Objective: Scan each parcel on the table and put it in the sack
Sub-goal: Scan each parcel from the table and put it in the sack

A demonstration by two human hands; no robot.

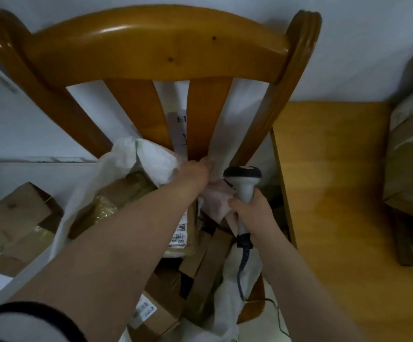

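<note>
A white woven sack point(148, 156) sits open on a wooden chair point(156, 45), with several cardboard parcels point(200, 267) inside. My left hand point(195, 172) reaches over the sack and grips its far rim against the chair's back slats. My right hand point(252, 213) holds a grey and black handheld scanner point(243, 178) upright by its handle, its coiled cable point(243, 255) hanging down. A small pale soft parcel point(216, 201) is pressed against the scanner handle by my right thumb, over the sack's mouth.
A wooden table point(336, 193) stands at the right, with taped cardboard parcels point(410, 149) at its far right edge. On the floor at the left lie more cardboard boxes point(20, 218). A white wall is behind the chair.
</note>
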